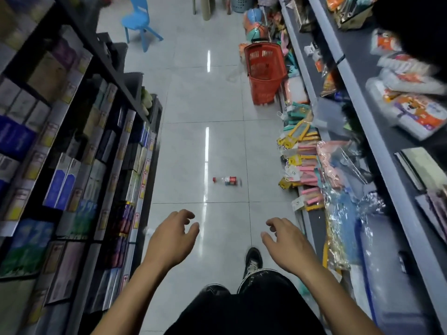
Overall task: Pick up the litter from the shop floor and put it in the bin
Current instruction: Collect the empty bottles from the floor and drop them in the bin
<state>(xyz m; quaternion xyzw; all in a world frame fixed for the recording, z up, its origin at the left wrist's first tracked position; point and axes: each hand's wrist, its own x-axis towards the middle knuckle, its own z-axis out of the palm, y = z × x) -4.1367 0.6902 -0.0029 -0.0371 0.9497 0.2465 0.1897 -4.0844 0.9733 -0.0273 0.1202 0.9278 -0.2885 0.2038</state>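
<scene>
Bottle (pixel 227 180) lies on the floor (pixel 193 146), not yet reached.
Both hands, left (pixel 170 238) and right (pixel 287 243), are held empty, fingers loosely curled; the round bottle could be rolled away by a careless touch.

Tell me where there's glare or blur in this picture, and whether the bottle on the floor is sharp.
Head view: ceiling-light glare streaks down the glossy grey tile floor; the shelves at both edges are motion-blurred and bowed by the wide lens; the small clear plastic bottle with a red cap is slightly soft but recognisable.

Open floor (pixel 193 151) between shelves (pixel 79 146); red basket (pixel 264 73) crowds right.
</scene>
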